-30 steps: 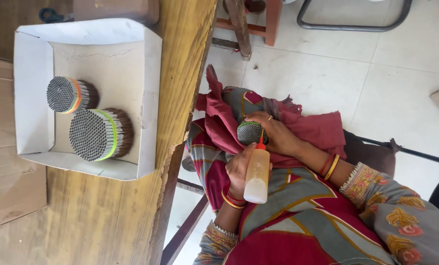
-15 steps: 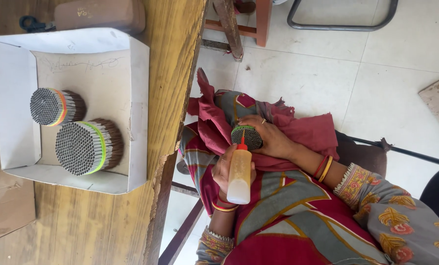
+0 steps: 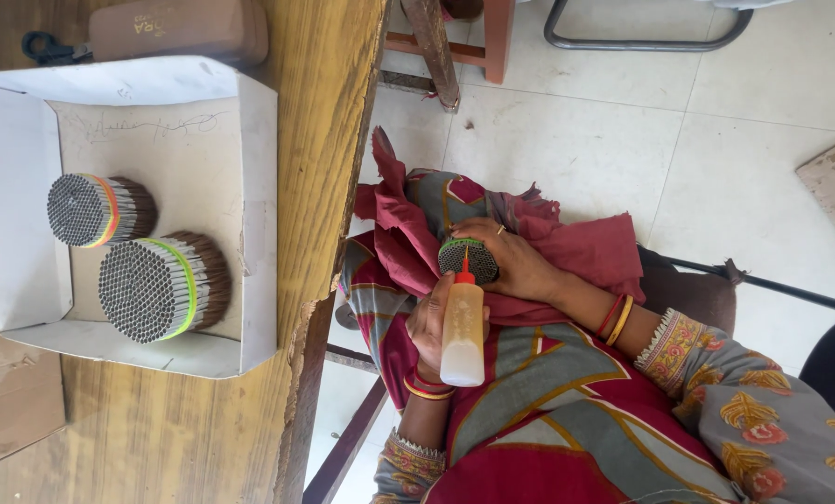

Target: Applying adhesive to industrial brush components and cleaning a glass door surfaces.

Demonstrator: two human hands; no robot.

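Note:
My left hand (image 3: pixel 428 322) grips a small clear squeeze bottle (image 3: pixel 462 336) with a red nozzle and pale liquid inside. Its tip touches the end face of a round bundle of thin tubes (image 3: pixel 469 259) with a green band. My right hand (image 3: pixel 515 261) is wrapped around that bundle and holds it over my lap, on red cloth (image 3: pixel 585 252). Both wrists wear bangles.
A wooden table (image 3: pixel 324 121) stands to the left with a chipped edge. On it sits a white cardboard tray (image 3: pixel 259 215) with two banded tube bundles (image 3: pixel 156 285) (image 3: pixel 95 210) and a brown case (image 3: pixel 179 28) behind. Tiled floor and chair legs (image 3: pixel 436 56) lie beyond.
The bottle's nozzle stays on the bundle's end and has shifted slightly across it. Both hands keep their grip. The view has drifted a little.

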